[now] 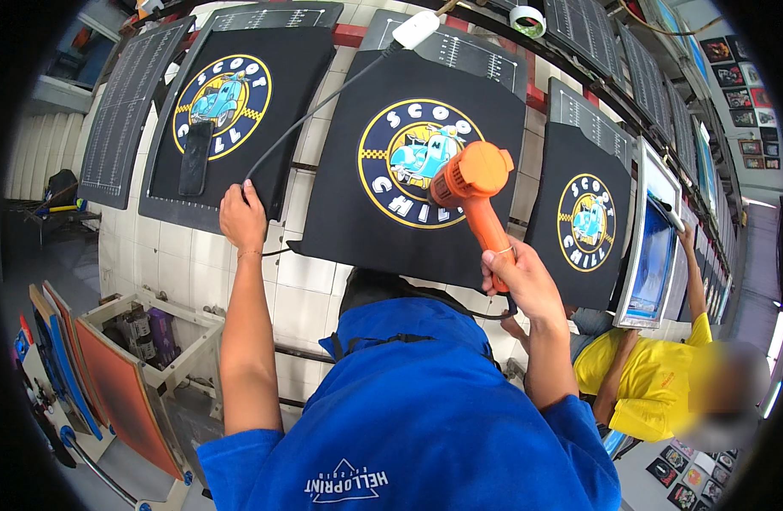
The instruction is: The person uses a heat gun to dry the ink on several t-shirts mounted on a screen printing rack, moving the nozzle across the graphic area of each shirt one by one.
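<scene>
My right hand (526, 277) is wrapped round the handle of an orange heat gun (478, 175). Its dark nozzle is over the round scooter print (408, 162) on the middle black shirt (340, 187). A thin dark cable (302, 119) runs from a white connector (415, 30) down to my left hand (243, 218), whose fingers are closed on it. That hand is beside the left black shirt (281, 85), which bears the same print (229, 77). On this shirt lies a black phone (195, 162), partly over the print.
A third printed black shirt (553, 247) lies on a board to the right. Beyond it, a co-worker in yellow (638, 375) has a hand at a blue screen frame (651, 264). At the lower left stand a metal rack (195, 341) and leaning frames (123, 383).
</scene>
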Available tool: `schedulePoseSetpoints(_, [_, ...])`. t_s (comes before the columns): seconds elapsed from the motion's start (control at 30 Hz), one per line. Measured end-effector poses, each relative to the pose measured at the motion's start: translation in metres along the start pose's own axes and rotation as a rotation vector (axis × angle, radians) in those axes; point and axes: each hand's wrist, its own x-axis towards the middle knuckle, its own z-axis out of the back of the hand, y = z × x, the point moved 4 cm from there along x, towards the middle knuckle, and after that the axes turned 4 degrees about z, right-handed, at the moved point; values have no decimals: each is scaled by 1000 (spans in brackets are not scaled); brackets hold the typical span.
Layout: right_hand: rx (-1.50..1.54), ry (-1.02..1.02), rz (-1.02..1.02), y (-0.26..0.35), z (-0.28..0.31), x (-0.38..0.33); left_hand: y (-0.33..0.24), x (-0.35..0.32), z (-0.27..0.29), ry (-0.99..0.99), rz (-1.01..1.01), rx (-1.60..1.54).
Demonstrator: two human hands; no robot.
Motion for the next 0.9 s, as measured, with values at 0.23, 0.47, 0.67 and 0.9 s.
schedulePoseSetpoints(0.23, [-5, 27, -60, -4, 11, -24, 1, 1, -2, 6, 1, 10])
schedulePoseSetpoints(0.47, [26, 23, -29, -1, 10, -18, -1, -2, 1, 6, 3, 6])
schedulePoseSetpoints(0.67, [13, -19, 15, 1, 16, -19, -4, -1, 1, 8, 3, 13])
schedulePoseSetpoints(0.9, [-14, 1, -65, 2, 18, -26, -2, -2, 2, 9, 2, 29])
